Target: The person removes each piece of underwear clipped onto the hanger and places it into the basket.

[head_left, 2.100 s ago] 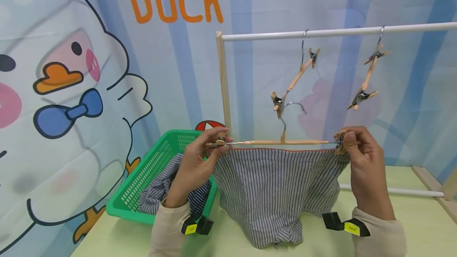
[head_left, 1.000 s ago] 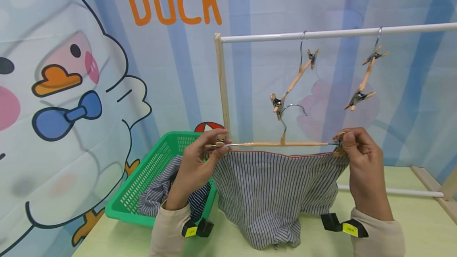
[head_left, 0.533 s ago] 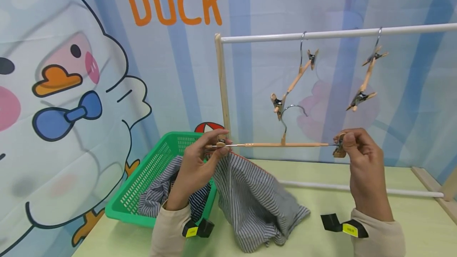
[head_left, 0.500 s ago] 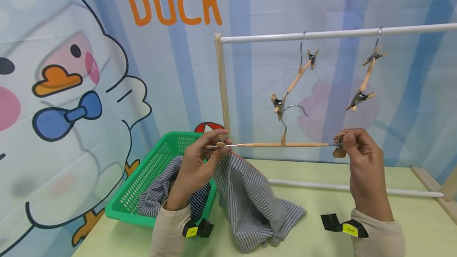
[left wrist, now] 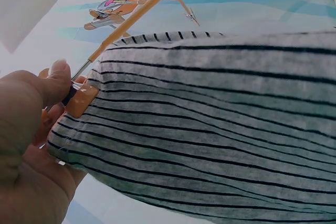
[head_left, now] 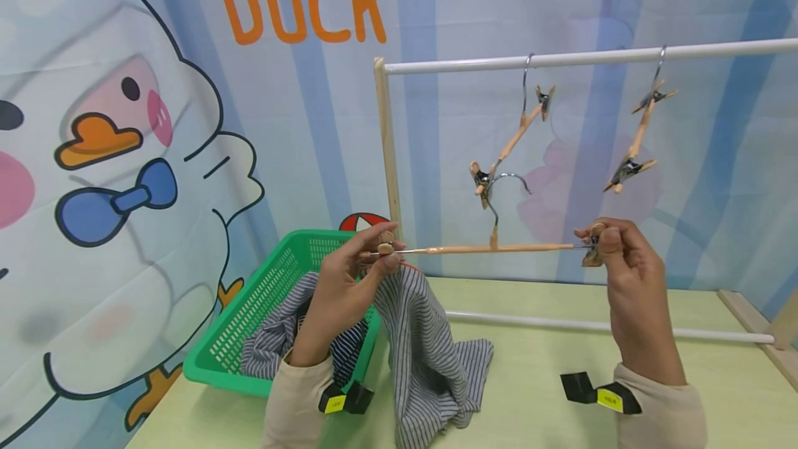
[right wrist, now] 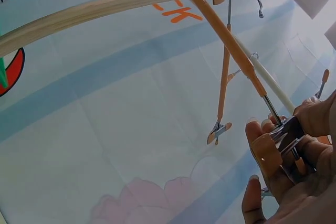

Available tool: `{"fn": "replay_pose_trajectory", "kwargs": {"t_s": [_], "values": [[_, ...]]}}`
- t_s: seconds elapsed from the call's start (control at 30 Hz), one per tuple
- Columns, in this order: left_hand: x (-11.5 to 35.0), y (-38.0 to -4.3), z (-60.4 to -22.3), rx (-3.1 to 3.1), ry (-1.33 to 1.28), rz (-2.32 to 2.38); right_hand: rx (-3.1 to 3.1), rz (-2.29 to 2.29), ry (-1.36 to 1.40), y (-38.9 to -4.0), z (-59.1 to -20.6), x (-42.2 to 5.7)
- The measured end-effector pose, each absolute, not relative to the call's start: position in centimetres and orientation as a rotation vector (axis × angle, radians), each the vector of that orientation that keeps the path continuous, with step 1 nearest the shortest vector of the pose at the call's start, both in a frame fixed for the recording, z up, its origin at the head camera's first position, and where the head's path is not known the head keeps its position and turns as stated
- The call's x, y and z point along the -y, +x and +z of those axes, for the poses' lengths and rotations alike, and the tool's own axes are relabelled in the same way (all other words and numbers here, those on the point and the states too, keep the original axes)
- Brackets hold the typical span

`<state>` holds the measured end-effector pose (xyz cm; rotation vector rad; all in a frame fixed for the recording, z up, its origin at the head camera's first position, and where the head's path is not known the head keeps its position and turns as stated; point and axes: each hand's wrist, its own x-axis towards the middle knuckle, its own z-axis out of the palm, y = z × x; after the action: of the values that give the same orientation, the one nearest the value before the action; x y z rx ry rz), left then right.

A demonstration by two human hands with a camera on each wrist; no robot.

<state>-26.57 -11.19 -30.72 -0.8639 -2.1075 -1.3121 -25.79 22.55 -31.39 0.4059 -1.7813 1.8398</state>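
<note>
A clip hanger is held level between both hands, its metal hook pointing up. My left hand pinches the hanger's left clip. From that end hangs a grey-and-navy striped cloth garment with an orange-red edge. It drapes in folds down to the table. In the left wrist view, the clip's orange pad lies over the cloth's corner. My right hand pinches the right clip, with no cloth in it. That half of the hanger is bare.
Left of the garment stands a green basket with more striped clothing inside. Behind, a white rail on a wooden post carries two clip hangers. A lower white bar runs above the pale green table.
The garment's right end has come out of the right clip and dropped, swinging left toward my left hand. Both hands stay at the clips; the right one has risen slightly.
</note>
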Motion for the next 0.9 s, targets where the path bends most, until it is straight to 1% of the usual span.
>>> {"fn": "replay_pose_trajectory", "kwargs": {"t_s": [0.63,0.9], "values": [[10.81,-26.81,-30.93,2.124,-0.700,-1.309,1.892,1.806,0.416,-25.67,-31.60,-22.92],[10.75,-26.98,-31.10,2.104,-0.724,-1.325,1.883,1.844,0.395,-25.58,-31.69,-23.19]]}}
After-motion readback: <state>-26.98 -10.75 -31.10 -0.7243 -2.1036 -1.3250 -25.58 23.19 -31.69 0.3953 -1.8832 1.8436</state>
